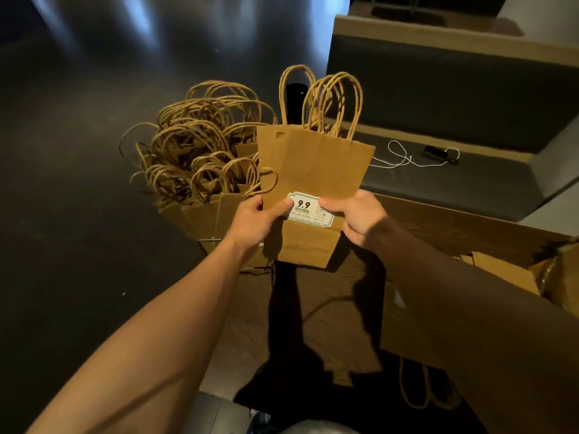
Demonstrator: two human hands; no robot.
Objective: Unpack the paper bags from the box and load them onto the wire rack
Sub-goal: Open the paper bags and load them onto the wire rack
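While both hands gripped it near its lower half, the bundle of bags (313,170) stood upright with its long axis running away from the person, twisted handles (329,101) pointing up and away, folded bottom toward the body. The left hand (253,223) curled round the left edge, thumb on the front; the right hand (357,217) pinched the right edge, thumb on the sticker (310,209). That white sticker read "9.9" in black, with green print below too small to read. Left of the bundle, more bags (200,170) stood packed upright on the rack (213,242) — only a bit of wire showed. Below the bundle lay the open box (454,233). Right of the bundle, a white cable (404,158) trailed across a bench (454,89).
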